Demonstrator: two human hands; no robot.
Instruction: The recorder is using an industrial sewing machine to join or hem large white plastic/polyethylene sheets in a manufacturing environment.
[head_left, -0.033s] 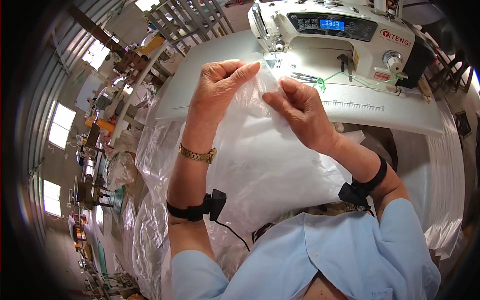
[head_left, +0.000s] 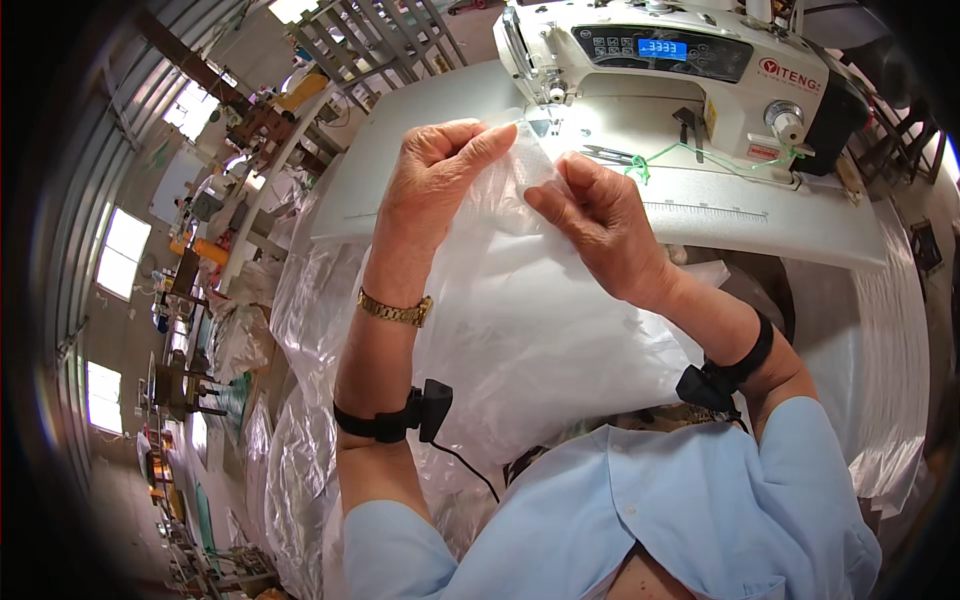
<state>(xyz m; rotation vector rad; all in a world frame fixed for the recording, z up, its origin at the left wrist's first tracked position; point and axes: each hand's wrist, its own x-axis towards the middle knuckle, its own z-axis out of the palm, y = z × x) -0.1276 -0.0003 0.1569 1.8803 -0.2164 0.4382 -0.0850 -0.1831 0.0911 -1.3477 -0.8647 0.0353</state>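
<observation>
Both hands pinch the top edge of a clear plastic bag [head_left: 520, 330] just in front of the white sewing machine [head_left: 680, 60]: the left hand [head_left: 435, 165] closed on its upper corner, the right hand [head_left: 600, 225] gripping the edge beside it. Below the machine, the bag hangs over the table's [head_left: 420, 130] near edge to the lap. On the machine's face sit a blue lit display and a red label. Since the earlier frame, nothing visibly moved. Bare table lies left of the machine.
</observation>
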